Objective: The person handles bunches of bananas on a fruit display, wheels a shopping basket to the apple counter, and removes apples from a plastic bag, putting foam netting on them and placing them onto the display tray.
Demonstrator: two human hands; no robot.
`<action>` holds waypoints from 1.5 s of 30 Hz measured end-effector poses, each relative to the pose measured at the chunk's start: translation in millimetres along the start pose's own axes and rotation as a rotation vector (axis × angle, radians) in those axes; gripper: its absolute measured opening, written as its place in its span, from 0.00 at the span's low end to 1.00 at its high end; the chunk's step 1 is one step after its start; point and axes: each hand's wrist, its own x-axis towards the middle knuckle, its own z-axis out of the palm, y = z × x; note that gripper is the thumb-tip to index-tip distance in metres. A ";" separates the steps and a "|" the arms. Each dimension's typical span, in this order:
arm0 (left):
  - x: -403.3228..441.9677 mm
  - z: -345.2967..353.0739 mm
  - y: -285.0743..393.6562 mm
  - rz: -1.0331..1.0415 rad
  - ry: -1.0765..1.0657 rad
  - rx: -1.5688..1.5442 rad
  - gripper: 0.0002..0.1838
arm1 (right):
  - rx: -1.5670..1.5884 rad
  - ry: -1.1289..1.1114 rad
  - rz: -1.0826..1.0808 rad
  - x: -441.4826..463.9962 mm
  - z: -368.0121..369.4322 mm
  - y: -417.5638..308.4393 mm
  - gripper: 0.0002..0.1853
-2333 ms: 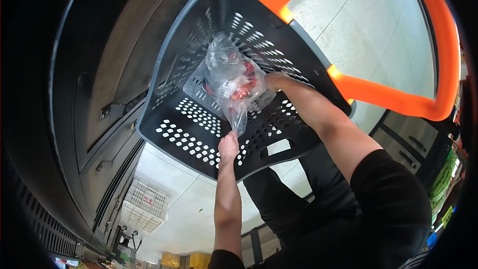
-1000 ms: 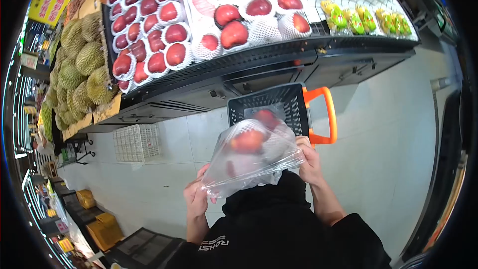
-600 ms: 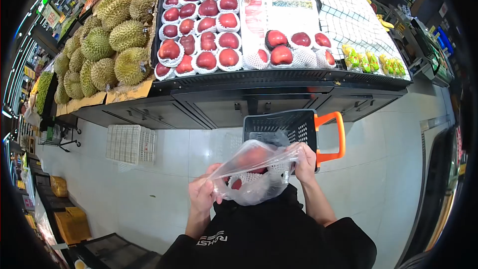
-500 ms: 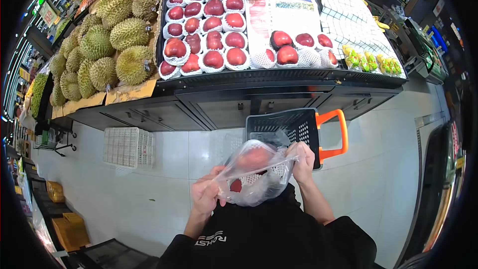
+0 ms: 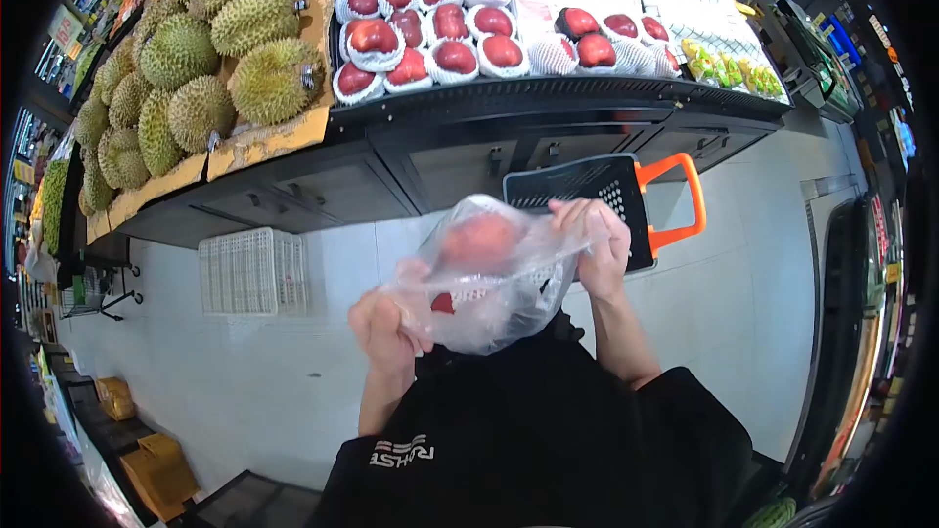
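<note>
Between my two hands hangs a clear plastic bag (image 5: 494, 308) with red apples in white foam nets inside. One red apple (image 5: 479, 240) shows blurred through the film near the top of the bag. My left hand (image 5: 386, 328) is closed on the bag's left edge. My right hand (image 5: 597, 240) pinches its upper right edge, with the fingers curled over the film. Just beyond the right hand is a dark shopping basket (image 5: 572, 181) with an orange handle (image 5: 696, 198), partly hidden behind the bag and hand.
Ahead stands a display counter (image 5: 509, 103) with rows of netted apples (image 5: 455, 57). Durians (image 5: 181, 51) are piled at its left, and small green-and-yellow packets (image 5: 729, 68) lie at its right end. A white plastic crate (image 5: 252, 274) rests on the floor by the cabinets.
Both hands have moved apart a little, stretching the bag wider, and it sits higher in view. The view has shifted, so the counter appears higher and closer.
</note>
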 end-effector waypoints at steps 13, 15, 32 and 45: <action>55.1 -10.2 -36.8 -0.125 0.034 -0.165 0.25 | 0.058 0.356 0.158 19.4 -1.8 27.1 0.18; 73.5 -6.2 -40.3 -0.165 0.045 -0.128 0.25 | 0.079 0.403 0.159 31.3 -6.5 23.7 0.18; 236.8 57.4 -94.9 -0.337 -0.509 -0.357 0.27 | -0.108 0.691 -0.140 141.2 -69.7 9.4 0.16; 313.6 15.9 -162.2 -0.352 -0.769 -0.529 0.24 | -0.293 1.008 -0.277 186.6 -27.6 16.0 0.15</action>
